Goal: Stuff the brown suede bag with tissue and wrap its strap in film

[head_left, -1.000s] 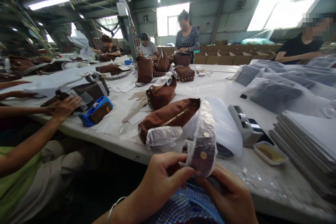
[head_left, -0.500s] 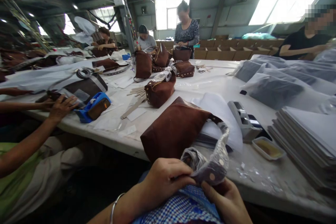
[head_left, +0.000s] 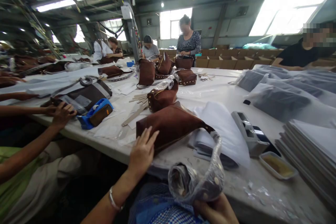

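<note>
A brown leather bag (head_left: 170, 124) lies on its side on the white table (head_left: 210, 92), right in front of me. My left hand (head_left: 143, 150) rests flat on the bag's near end with its fingers stretched out. The bag's strap (head_left: 207, 178), wrapped in clear plastic and set with round studs, curls from the bag down to my lap. My right hand (head_left: 216, 210) is closed on the wrapped end of that strap, low in the view over blue checked cloth.
White foam sheets (head_left: 223, 129) lie under the bag's right end. A grey tape dispenser (head_left: 249, 134), a small tray (head_left: 278, 164) and a stack of grey sheets (head_left: 312, 150) stand to the right. More brown bags (head_left: 161, 98) sit farther back. A co-worker's hands (head_left: 61, 113) work beside a blue dispenser (head_left: 96, 112).
My left hand has let go of the wrapped strap and moved up onto the bag, lying flat. The bag has dropped from upright onto its side. My right hand keeps the strap.
</note>
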`<state>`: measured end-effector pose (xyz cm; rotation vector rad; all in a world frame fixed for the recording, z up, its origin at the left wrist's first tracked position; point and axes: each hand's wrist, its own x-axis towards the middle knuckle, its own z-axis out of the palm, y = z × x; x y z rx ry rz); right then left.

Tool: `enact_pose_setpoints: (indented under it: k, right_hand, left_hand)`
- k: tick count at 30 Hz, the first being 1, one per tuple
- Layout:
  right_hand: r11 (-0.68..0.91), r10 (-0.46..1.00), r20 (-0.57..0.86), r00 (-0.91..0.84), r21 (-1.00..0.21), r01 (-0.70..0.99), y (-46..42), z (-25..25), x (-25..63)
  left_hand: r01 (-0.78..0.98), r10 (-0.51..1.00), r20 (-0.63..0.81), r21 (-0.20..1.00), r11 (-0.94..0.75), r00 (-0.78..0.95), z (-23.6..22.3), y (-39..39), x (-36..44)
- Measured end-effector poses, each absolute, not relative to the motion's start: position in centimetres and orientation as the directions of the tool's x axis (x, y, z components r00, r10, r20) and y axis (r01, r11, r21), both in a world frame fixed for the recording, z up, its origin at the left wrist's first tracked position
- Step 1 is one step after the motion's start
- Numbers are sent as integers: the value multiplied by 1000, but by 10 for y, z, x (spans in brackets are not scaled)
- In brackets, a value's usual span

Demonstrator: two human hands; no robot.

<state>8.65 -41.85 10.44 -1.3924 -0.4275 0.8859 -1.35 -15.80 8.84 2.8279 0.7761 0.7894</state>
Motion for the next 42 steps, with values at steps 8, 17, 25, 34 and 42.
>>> enact_pose_setpoints:
  k: [8, 17, 25, 34, 42]
  right_hand:
    - [-64, 907, -207, 366, -928, -366, -353, 75, 95]
    - [-165, 930, -261, 261, -926, -339, -350, 50, 100]
    - [-171, 952, -251, 176, -911, -376, -339, 51, 103]
    - [-141, 943, -266, 198, -862, -487, -314, 48, 95]
    - [-361, 822, -551, 141, -697, -619, -348, 38, 101]
  left_hand:
    - [425, 727, 478, 596, -681, 493, 112, -113, -54]
    - [182, 569, -255, 966, 183, 782, 79, -216, -45]
    - [133, 622, -289, 949, 285, 728, 77, -206, -39]
    - [263, 651, -181, 964, -30, 737, 78, -183, -38]
    - [381, 601, 47, 733, -563, 798, 72, -166, -37]
